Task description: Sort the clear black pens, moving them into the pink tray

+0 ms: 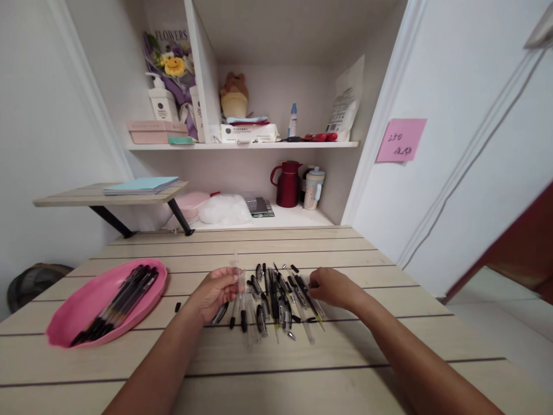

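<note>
Sorting looks to be the step in hand: left hand (215, 293) has its grip closed on a clear plastic pen barrel (238, 275), while right hand (330, 286) rests its fingers on the scattered pile of black-and-clear pens (276, 297), grip unclear. Pink oval tray (82, 308) already holds assembled pens on the pale wooden bench (259, 374), below white alcove shelves (242, 145).

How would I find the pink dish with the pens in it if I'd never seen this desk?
Start at the wooden desk and look to its left edge, well away from the left hand and the loose pen pile. There lies the pink dish, oval and shallow, holding a neat bundle of black pens. It is the only pink, curved thing on the desk.
</note>
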Available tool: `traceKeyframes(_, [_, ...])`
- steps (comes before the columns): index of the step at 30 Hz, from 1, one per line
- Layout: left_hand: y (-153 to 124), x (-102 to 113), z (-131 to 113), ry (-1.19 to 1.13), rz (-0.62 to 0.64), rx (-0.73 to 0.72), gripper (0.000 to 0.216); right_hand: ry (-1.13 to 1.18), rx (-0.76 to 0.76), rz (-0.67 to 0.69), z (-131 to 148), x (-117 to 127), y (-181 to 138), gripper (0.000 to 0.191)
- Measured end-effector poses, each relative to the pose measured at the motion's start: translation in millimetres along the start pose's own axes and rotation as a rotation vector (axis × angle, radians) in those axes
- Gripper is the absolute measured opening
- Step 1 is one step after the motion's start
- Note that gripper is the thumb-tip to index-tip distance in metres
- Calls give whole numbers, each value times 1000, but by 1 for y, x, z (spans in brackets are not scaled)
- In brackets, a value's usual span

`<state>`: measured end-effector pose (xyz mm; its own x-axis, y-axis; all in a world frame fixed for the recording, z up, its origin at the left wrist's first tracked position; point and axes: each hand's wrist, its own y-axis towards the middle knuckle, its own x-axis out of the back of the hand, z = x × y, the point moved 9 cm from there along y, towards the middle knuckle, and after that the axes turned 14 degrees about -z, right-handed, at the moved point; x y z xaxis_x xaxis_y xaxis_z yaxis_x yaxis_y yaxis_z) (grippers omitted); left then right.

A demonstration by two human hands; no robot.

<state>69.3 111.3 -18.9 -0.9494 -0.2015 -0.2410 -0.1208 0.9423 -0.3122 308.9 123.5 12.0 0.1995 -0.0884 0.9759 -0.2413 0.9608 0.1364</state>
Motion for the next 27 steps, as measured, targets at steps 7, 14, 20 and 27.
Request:
traceKeyframes(7, [-4,-2,-6,-27,18,-26,19,-77,3,54,5,-5,-4,20])
traceKeyframes(14, [-4,-5,-3,5,50,-32,21,-93,-10,48,10,-13,-5,20])
traceKeyframes(20, [-8,-13,-1,59,115,-59,20,92,-98,107,1,-15,-4,13])
traceKeyframes(27, [-20,-31,5,100,173,-63,19,423,-56,26,13,-7,-3,11])
